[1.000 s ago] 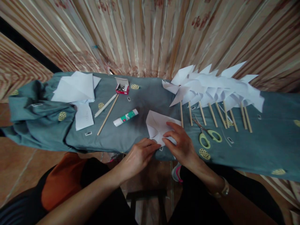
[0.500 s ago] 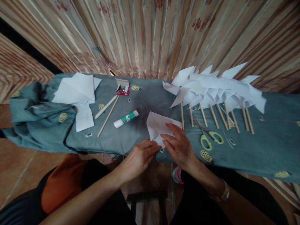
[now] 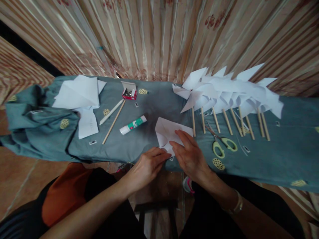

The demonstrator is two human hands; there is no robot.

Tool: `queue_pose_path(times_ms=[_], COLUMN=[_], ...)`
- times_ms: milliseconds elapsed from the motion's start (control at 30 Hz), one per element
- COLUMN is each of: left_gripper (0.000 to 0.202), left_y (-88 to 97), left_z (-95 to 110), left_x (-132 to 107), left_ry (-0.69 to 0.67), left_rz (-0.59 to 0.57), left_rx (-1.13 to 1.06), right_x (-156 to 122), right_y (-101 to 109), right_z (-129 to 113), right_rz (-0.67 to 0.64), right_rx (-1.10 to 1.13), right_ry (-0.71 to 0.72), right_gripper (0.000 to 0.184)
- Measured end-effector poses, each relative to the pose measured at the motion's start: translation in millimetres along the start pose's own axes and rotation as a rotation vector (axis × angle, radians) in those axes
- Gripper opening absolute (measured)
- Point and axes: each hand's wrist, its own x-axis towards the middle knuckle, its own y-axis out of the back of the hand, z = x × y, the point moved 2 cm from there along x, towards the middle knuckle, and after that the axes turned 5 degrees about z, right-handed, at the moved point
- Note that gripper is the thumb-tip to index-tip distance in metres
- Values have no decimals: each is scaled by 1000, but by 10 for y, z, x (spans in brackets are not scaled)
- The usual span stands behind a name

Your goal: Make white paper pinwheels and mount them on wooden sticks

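I was sitting in what looked like a room at home, made over into a craft corner. A long, shiny striped curtain [image 3: 159, 33] filled the top of the frame, reddish floor tiles [image 3: 17, 176] showed at lower left, and the work surface across the middle was only draped in a rumpled grey-green cloth [image 3: 124, 146]. On it lay handicraft things: white paper pinwheels [image 3: 224, 89] on wooden sticks at upper right, green-handled scissors [image 3: 221, 146] below them, a folded white sheet [image 3: 165, 131], a glue stick [image 3: 133, 124] and a small red box of pins [image 3: 129, 94] near the centre, and loose paper [image 3: 79, 93] at upper left.
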Motion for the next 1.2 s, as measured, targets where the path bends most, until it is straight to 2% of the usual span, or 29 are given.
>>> queue_pose_path(times_ms=[200, 467, 700, 900, 1000, 1067, 1200], left_gripper=[27, 23, 22, 23, 24, 25, 23], left_y=[-17, -54, -40, -40, 19, 91, 279], left_z=[31, 62, 67, 71, 57, 29, -85], left_x=[-10, 2, 58, 43, 30, 22, -2], left_ry=[-12, -59, -62, -64, -90, -106, -106], left_rz=[17, 31, 28, 26, 5, -10, 31], left_rx=[70, 194, 196, 204, 239, 291, 397], right_x=[-45, 20, 40, 53, 102, 133, 150], right_y=[-18, -51, -81, 18, 91, 116, 112], right_z=[-27, -73, -74, 46, 204, 301, 375], right_rz=[-60, -27, -17, 98, 134, 109, 56], right_rx=[-35, -80, -75, 78, 96, 53, -7], right_ry=[19, 124, 117, 63, -27, -65, -45], right_gripper=[38, 31, 34, 38, 40, 41, 41])
